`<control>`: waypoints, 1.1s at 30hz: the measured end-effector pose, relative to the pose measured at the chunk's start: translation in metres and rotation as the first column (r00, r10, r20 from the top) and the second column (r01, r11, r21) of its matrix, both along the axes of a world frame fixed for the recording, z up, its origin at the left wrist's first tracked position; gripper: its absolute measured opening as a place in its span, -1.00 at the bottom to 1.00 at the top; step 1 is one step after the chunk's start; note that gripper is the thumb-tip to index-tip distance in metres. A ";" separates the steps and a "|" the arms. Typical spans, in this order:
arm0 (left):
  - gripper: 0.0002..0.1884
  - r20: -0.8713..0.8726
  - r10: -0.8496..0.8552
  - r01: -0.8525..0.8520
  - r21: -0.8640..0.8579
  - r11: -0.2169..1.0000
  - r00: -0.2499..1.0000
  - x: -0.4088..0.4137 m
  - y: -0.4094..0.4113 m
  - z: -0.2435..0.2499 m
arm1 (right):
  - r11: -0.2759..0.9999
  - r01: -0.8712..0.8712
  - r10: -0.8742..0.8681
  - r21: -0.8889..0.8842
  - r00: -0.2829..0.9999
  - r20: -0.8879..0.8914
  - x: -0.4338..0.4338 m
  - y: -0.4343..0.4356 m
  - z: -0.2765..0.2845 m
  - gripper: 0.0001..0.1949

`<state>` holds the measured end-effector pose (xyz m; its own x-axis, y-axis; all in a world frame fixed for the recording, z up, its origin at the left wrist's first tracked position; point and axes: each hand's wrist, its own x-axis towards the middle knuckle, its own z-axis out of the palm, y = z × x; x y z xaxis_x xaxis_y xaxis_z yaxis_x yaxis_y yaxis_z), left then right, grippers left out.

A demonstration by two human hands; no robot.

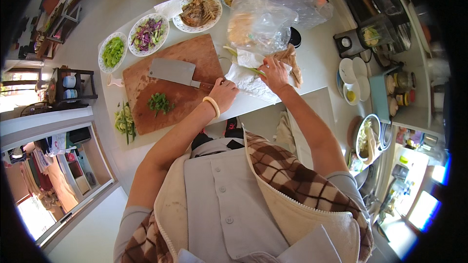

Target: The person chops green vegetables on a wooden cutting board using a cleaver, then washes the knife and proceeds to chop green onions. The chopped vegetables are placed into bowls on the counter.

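Observation:
My left hand (224, 93), with a pale bangle at its wrist, rests at the right edge of the wooden cutting board (175, 107), beside the end of the cleaver's handle; whether it grips anything is hidden. The cleaver (172, 70) lies flat on the board, blade to the left. Chopped green herbs (159, 103) form a small pile on the board. My right hand (275, 74) has its fingers on green stalks (255, 69) that lie over crumpled white paper towel (244, 82). A brown cloth (291, 60) lies just beyond that hand.
Plates of chopped greens (113, 52), shredded purple cabbage (148, 34) and a cooked bony dish (199, 11) stand along the far side. Clear plastic bags (263, 18) sit at the back. Vegetable scraps (126, 123) lie left of the board. Stacked white dishes (354, 75) are at right.

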<state>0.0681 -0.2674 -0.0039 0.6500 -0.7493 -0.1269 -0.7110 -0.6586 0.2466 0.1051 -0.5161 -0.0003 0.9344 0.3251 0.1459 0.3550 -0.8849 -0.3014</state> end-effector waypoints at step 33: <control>-0.79 -0.458 0.844 -0.940 -0.310 0.142 0.279 -0.187 0.301 0.038 | 0.961 -0.253 0.273 0.111 0.934 -0.232 -0.001 0.239 0.023 -0.56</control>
